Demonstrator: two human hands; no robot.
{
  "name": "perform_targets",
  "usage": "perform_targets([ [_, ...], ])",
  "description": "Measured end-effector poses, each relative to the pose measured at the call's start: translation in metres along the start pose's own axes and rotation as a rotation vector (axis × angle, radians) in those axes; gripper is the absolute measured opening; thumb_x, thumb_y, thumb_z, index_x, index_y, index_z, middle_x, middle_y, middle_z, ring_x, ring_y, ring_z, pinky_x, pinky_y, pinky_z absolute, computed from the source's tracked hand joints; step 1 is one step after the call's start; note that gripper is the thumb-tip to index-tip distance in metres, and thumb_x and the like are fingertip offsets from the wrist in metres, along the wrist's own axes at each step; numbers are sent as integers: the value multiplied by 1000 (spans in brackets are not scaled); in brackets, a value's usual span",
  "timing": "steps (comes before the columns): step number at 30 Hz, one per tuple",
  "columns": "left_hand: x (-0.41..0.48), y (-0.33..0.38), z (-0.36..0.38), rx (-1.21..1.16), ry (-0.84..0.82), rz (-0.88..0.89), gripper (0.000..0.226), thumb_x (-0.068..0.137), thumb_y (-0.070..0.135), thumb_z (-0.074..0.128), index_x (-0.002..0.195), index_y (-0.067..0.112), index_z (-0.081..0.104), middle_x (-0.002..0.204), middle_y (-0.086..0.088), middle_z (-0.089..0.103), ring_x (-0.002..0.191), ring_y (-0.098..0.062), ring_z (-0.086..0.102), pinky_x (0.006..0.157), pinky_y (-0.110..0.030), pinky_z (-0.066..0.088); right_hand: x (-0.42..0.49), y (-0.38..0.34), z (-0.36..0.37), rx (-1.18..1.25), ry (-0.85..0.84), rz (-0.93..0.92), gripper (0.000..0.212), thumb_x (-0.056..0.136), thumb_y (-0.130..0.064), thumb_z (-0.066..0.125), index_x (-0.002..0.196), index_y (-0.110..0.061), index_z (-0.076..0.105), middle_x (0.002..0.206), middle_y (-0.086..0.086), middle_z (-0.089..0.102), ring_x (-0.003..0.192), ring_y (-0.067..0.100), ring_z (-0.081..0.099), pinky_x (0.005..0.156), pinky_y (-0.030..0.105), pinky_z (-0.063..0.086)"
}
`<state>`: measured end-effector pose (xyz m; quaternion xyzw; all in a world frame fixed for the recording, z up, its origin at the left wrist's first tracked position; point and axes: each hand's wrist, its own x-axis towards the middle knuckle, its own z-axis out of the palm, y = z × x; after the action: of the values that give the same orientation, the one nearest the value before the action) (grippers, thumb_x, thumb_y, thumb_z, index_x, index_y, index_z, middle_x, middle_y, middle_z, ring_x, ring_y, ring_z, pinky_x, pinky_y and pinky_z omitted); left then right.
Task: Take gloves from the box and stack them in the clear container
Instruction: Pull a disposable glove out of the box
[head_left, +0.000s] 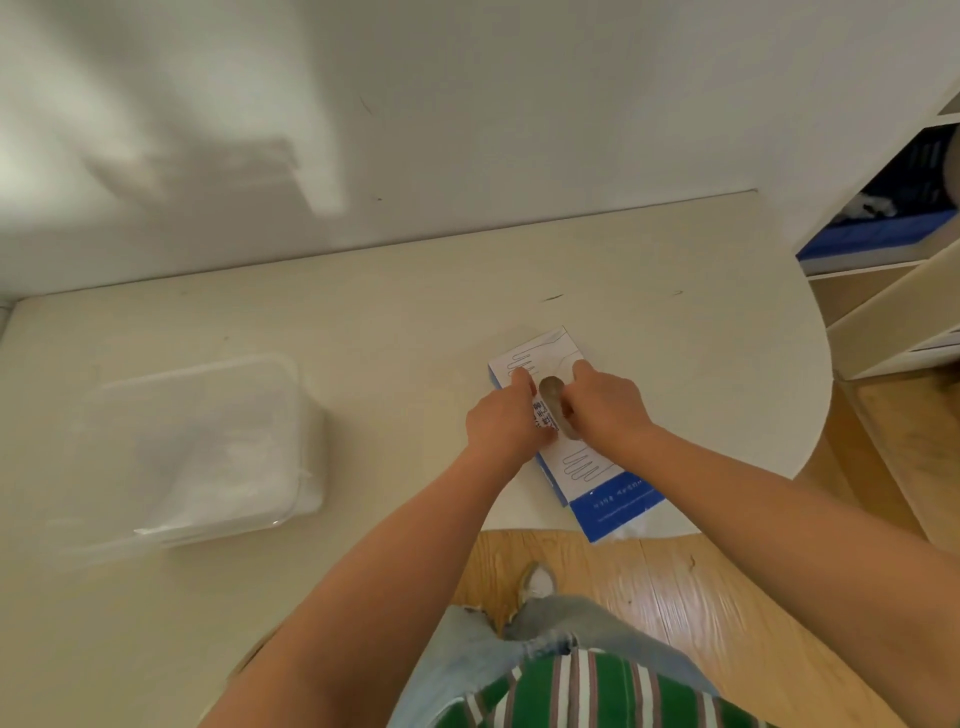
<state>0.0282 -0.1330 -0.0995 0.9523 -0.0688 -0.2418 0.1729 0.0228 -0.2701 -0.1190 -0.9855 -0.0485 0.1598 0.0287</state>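
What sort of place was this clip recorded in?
Probably a home room or small office: a cream table with a rounded end against a plain white wall, wood-look floor, and a white shelf unit holding a blue bin.

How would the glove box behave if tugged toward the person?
Likely light and easy to slide: the glove box is thin card, flat on the smooth table. Its near end overhangs the edge, so it might tip off. The left hand and right hand at its opening probably steady it.
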Motion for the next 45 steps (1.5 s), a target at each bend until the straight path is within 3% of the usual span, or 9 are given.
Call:
perform_targets([
  [7, 4, 4, 1, 69, 4, -3, 53, 83, 39, 70, 121, 16, 40, 104, -1, 65, 90, -24, 64, 67, -33, 46, 10, 7, -21, 736, 208, -21, 7, 98, -16, 48, 96, -16, 55, 103, 3, 52, 84, 12, 52, 76, 24, 44],
  [12, 4, 4, 1, 36, -26, -13, 65, 83, 40, 71, 132, 15, 37, 110, -3, 64, 98, -26, 64, 73, -34, 49, 12, -3, -63, 1137, 356, -1, 11, 103, -19, 38, 101, -15, 48, 84, -9, 52, 68, -3, 47, 62, 10, 39],
  [18, 4, -16, -20, -347, -16, 29, 10, 93, 21, 50, 97, 19, 58, 92, -5, 68, 68, -21, 59, 65, -32, 51, 10, -11, -87, 1178, 369, -32, 13, 104, -20, 38, 106, -12, 48, 87, -9, 53, 70, 3, 48, 57, 8, 40],
  [25, -17, -42, -68, -1172, 354, -132, 65, 100, 54, 29, 63, 9, 58, 58, -4, 54, 52, -17, 48, 51, -28, 39, 7, -41, -84, 1065, 308, -106, 11, 100, -21, 48, 102, -12, 54, 94, 4, 61, 80, 13, 52, 74, 28, 44],
  [29, -30, -59, -85, -1143, 257, -115, 76, 89, 75, 32, 73, 9, 66, 66, -4, 63, 62, -19, 61, 59, -32, 50, 6, -74, -86, 977, 326, -228, 4, 96, -17, 53, 96, -17, 57, 95, -4, 60, 87, 9, 56, 79, 21, 45],
  [33, -43, -85, -96, -1293, 255, 11, 35, 89, 37, 64, 79, 4, 63, 79, -7, 66, 75, -19, 64, 77, -35, 51, 7, -107, -87, 918, 309, -343, 8, 93, -16, 61, 99, -21, 59, 106, 0, 56, 100, 10, 54, 85, 21, 43],
  [38, -64, -130, -112, -1506, 308, 114, 18, 101, 12, 48, 100, 6, 65, 90, -12, 73, 77, -25, 69, 78, -36, 58, 19, -155, -91, 1175, 188, -65, 56, 94, -35, 59, 141, -15, 35, 134, -1, 42, 125, 15, 42, 106, 34, 37],
  [41, -79, -161, -121, -1554, 305, 130, 21, 104, 14, 42, 108, 8, 62, 97, -10, 73, 77, -23, 69, 72, -32, 56, 28, -178, -95, 1288, -45, 17, 39, 84, -57, 64, 100, -23, 52, 95, -5, 51, 83, 13, 54, 75, 28, 44],
  [45, -103, -205, -131, -1451, 390, 31, 15, 101, 12, 49, 109, 8, 61, 90, -7, 72, 63, -17, 65, 55, -24, 51, 34, -219, -95, 1283, -62, -98, 19, 88, -22, 71, 82, -11, 57, 73, 0, 55, 67, 15, 51, 67, 27, 45],
])
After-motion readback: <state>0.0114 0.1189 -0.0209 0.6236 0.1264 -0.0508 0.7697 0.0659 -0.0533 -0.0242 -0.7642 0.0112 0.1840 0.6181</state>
